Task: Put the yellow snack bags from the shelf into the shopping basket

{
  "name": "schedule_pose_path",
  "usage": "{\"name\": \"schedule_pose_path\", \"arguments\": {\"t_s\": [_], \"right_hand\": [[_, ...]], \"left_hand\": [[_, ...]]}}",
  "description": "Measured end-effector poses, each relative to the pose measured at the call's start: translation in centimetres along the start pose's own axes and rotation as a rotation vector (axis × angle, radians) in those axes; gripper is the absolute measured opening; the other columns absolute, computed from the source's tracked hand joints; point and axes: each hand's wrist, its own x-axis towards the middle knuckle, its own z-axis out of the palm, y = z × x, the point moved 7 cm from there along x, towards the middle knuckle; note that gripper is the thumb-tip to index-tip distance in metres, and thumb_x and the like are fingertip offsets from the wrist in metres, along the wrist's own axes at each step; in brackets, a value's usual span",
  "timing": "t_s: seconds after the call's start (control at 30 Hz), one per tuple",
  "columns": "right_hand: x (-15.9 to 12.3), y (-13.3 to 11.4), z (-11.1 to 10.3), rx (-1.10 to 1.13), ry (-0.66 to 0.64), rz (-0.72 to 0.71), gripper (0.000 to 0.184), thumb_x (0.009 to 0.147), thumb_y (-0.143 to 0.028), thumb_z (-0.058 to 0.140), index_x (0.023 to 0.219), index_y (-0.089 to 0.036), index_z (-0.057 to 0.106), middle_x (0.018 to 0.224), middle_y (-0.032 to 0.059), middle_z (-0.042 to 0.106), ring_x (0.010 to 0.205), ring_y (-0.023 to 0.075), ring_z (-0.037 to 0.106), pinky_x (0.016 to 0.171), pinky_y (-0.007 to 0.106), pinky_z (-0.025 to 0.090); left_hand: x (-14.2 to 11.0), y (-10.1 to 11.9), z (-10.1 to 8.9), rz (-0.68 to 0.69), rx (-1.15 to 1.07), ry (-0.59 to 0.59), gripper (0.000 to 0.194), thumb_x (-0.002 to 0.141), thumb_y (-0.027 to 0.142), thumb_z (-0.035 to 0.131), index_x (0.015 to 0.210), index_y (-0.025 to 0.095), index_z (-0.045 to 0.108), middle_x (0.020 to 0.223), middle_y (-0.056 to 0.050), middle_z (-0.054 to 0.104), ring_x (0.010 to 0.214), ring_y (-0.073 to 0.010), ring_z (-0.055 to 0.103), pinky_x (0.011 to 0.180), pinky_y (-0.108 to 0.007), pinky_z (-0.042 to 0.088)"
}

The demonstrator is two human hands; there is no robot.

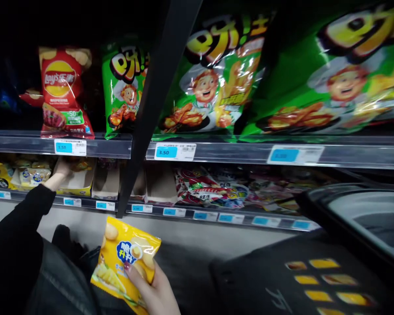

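Note:
My right hand (pixel 154 286) is closed on a yellow snack bag (pixel 128 256), with the thumb pressed across its printed front. The bag is tilted and held low, in front of the bottom shelf. My left hand (pixel 63 168) reaches into a yellow display box (pixel 85 191) on the lower shelf. Its fingers are hidden inside the box, where a yellow package (pixel 82 165) shows dimly. Whether those fingers hold anything cannot be seen. Left of that box lie small white packs (pixel 34 176) in another tray.
A red chip bag (pixel 61 92) and several large green snack bags (pixel 213 83) stand on the upper shelf. A dark upright post (pixel 157 74) divides the shelves. Colourful candy bags (pixel 205 188) fill the lower right. A black basket (pixel 282 267) with cut-outs stands close at right.

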Motion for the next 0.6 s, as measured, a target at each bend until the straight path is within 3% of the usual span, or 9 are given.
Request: {"name": "schedule_pose_path", "arguments": {"t_s": [0.13, 0.2, 0.27, 0.33, 0.43, 0.6], "right_hand": [[0.1, -0.8, 0.2, -0.015, 0.007, -0.092, 0.05, 0.046, -0.038, 0.082, 0.085, -0.014, 0.062, 0.08, 0.0089, 0.072, 0.077, 0.0307, 0.067, 0.072, 0.041, 0.053], [0.3, -0.9, 0.3, -0.012, 0.007, -0.138, 0.048, 0.046, -0.036, 0.082, 0.084, -0.015, 0.062, 0.079, 0.0078, 0.072, 0.076, 0.0296, 0.067, 0.071, 0.04, 0.054], [0.4, -0.7, 0.5, -0.007, 0.001, -0.161, 0.048, 0.046, -0.034, 0.082, 0.085, -0.015, 0.062, 0.079, 0.0069, 0.072, 0.076, 0.0284, 0.067, 0.072, 0.039, 0.053], [0.5, -0.4, 0.9, -0.001, -0.02, -0.173, 0.05, 0.045, -0.034, 0.083, 0.087, -0.016, 0.063, 0.082, 0.0072, 0.072, 0.078, 0.0283, 0.067, 0.074, 0.039, 0.053], [0.2, -0.3, 1.6, 0.031, -0.077, -0.179, 0.055, 0.044, -0.039, 0.083, 0.089, -0.015, 0.064, 0.089, 0.0091, 0.072, 0.084, 0.0299, 0.066, 0.077, 0.04, 0.052], [-1.3, -1.0, 2.3, 0.119, -0.173, -0.114, 0.05, 0.053, -0.042, 0.078, 0.094, -0.016, 0.065, 0.093, 0.0086, 0.071, 0.093, 0.0297, 0.064, 0.081, 0.041, 0.05]], "left_hand": [[-8.4, 1.0, -2.4, -0.128, -0.134, -0.115, 0.038, 0.068, 0.018, 0.067, 0.103, 0.009, 0.055, 0.101, -0.014, 0.064, 0.087, -0.0258, 0.064, 0.076, -0.042, 0.052], [-13.6, 1.5, -3.2, -0.157, -0.211, -0.167, 0.045, 0.065, 0.019, 0.068, 0.107, 0.014, 0.052, 0.108, -0.013, 0.063, 0.091, -0.0267, 0.064, 0.077, -0.041, 0.052], [-18.3, 1.8, -3.1, -0.183, -0.396, -0.219, 0.052, 0.063, 0.018, 0.07, 0.11, 0.019, 0.048, 0.112, -0.01, 0.062, 0.096, -0.0255, 0.062, 0.082, -0.038, 0.05], [-21.8, 2.5, -2.1, -0.147, -0.411, -0.267, 0.05, 0.066, 0.022, 0.07, 0.11, 0.019, 0.047, 0.109, -0.01, 0.063, 0.096, -0.0254, 0.062, 0.082, -0.038, 0.05], [-24.7, 3.5, 0.0, -0.071, -0.336, -0.31, 0.05, 0.069, 0.024, 0.068, 0.113, 0.021, 0.044, 0.114, -0.01, 0.061, 0.102, -0.0246, 0.059, 0.085, -0.035, 0.048], [-26.1, 3.8, 2.5, 0.009, -0.117, -0.32, 0.049, 0.074, 0.027, 0.062, 0.118, 0.022, 0.04, 0.116, -0.01, 0.059, 0.103, -0.024, 0.058, 0.087, -0.036, 0.045]]}}
